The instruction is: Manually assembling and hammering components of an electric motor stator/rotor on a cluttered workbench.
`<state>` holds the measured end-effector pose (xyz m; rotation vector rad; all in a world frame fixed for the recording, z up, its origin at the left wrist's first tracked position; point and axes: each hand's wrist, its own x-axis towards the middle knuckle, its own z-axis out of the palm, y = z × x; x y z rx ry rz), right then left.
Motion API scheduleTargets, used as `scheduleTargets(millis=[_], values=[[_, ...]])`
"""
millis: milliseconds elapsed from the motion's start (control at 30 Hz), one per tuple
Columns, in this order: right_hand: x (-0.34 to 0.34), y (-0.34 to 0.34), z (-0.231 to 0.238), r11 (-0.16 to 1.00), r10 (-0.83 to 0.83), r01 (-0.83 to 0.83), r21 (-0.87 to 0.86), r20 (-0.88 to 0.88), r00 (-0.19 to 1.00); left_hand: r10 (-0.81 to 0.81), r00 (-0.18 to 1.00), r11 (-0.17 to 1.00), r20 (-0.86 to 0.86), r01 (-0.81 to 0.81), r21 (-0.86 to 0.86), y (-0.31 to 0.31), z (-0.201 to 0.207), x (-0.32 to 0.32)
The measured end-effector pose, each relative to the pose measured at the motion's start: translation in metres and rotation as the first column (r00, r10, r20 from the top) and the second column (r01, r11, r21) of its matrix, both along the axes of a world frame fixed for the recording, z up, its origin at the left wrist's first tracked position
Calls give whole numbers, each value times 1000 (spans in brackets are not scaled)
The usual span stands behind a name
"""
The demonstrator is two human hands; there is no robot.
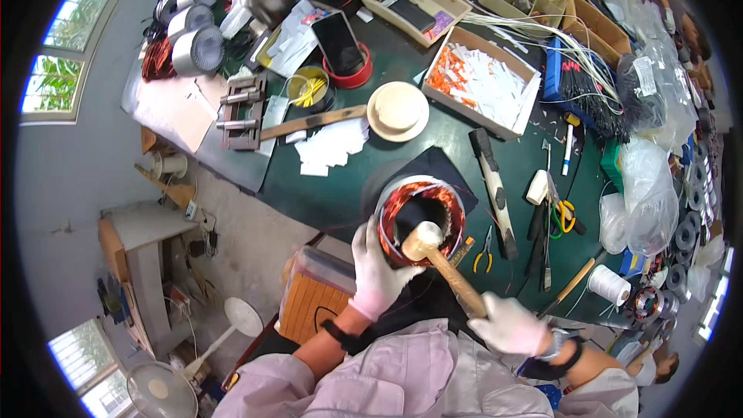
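A round metal motor stator [420, 215] with copper windings stands at the near edge of the dark green workbench [348, 186]. My left hand [375, 271], in a white glove, presses against the stator's near left side. My right hand [508, 324], also gloved, grips the wooden handle of a mallet [441, 259]. The mallet's pale head rests on the copper coil at the stator's near rim.
Pliers [484, 251], scissors [565, 213], a long black-and-white tool [495, 190], a white thread spool [609, 285], a round wooden disc [398, 111], cardboard trays of paper slips [484, 81], wire bundles and plastic bags crowd the bench. An orange box [313, 302] sits below left.
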<state>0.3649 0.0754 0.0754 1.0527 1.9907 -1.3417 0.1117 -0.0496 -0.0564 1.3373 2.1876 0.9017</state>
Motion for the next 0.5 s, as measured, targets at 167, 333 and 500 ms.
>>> scheduleTargets(millis=[167, 333, 500], values=[[-32, 73, 85, 657, -731, 746, -107, -333, 596, 2, 1000, 1000, 5, -2, 6, -17, 0, -25], [0, 27, 23, 969, -237, 245, 46, -125, 963, 3, 1000, 1000, -3, -3, 21, 5, 0, -3], [-28, 72, 75, 570, -761, 819, -61, -416, 498, -7, 998, 1000, -55, 8, 5, -8, 2, -23]])
